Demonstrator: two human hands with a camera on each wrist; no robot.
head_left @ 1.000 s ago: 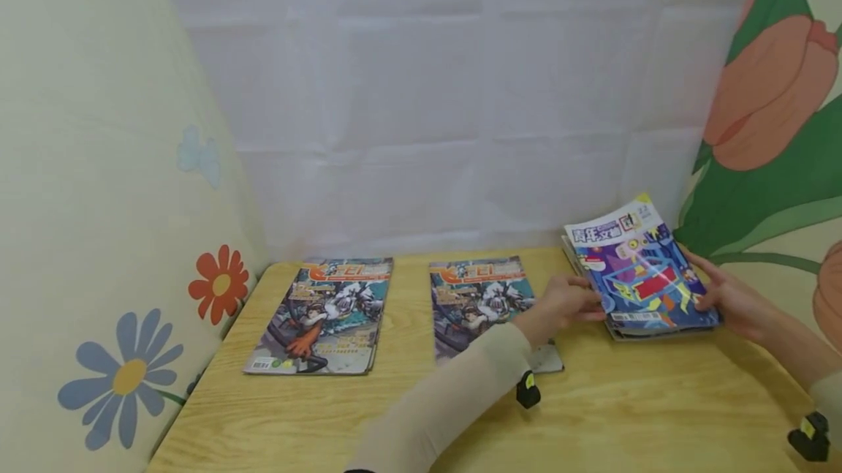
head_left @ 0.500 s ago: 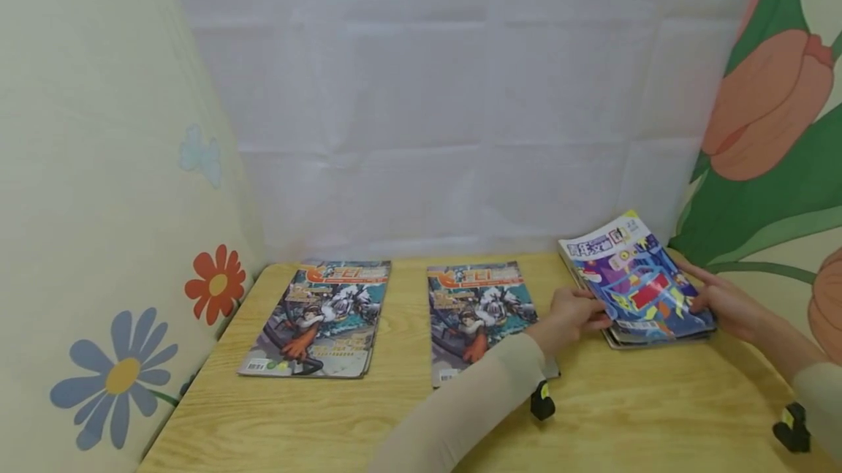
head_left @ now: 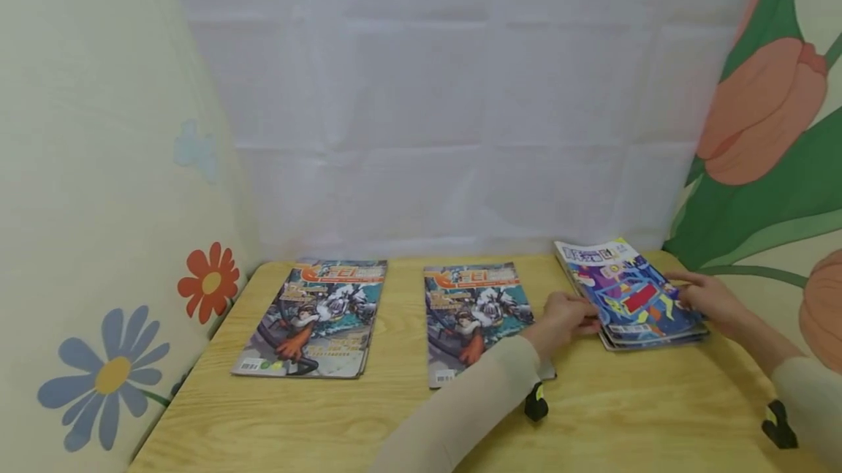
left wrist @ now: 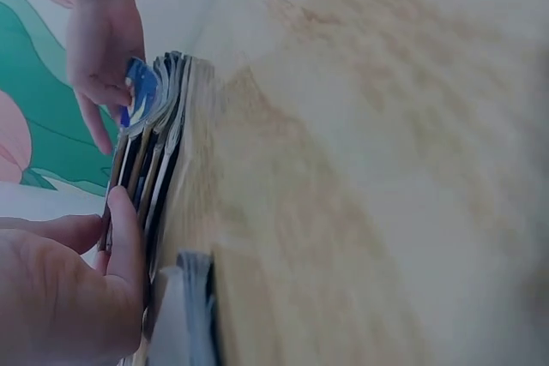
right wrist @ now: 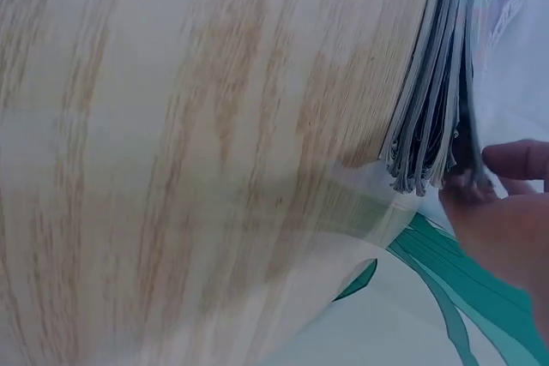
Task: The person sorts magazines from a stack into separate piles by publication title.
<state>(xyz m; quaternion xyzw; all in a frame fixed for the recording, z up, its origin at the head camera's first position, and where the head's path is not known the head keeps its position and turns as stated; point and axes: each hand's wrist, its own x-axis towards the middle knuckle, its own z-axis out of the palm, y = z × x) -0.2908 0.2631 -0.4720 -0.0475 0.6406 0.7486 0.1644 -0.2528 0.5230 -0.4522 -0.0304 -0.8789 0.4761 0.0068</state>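
Note:
A blue-purple magazine (head_left: 634, 294) lies on top of a pile of magazines (head_left: 651, 345) at the table's right rear. My left hand (head_left: 567, 319) pinches its left edge, thumb and fingers at the pile's side in the left wrist view. My right hand (head_left: 713, 303) grips the opposite edge; in the right wrist view the thumb is over the top magazine and fingers are underneath. The layered page edges (right wrist: 420, 135) of the pile show there, slightly fanned. A magazine with a robot-and-character cover (head_left: 476, 312) lies left of my left hand, partly hidden by the forearm.
Another pile with the same robot cover (head_left: 312, 319) lies at the left of the wooden table (head_left: 296, 429). A white cloth (head_left: 395, 93) hangs behind the table. Flower-painted panels (head_left: 99, 202) stand at both sides.
Both hands have lowered the blue-purple magazine, so it lies flatter and lower on the pile. The head view has shifted slightly. The two robot-cover magazines stay put.

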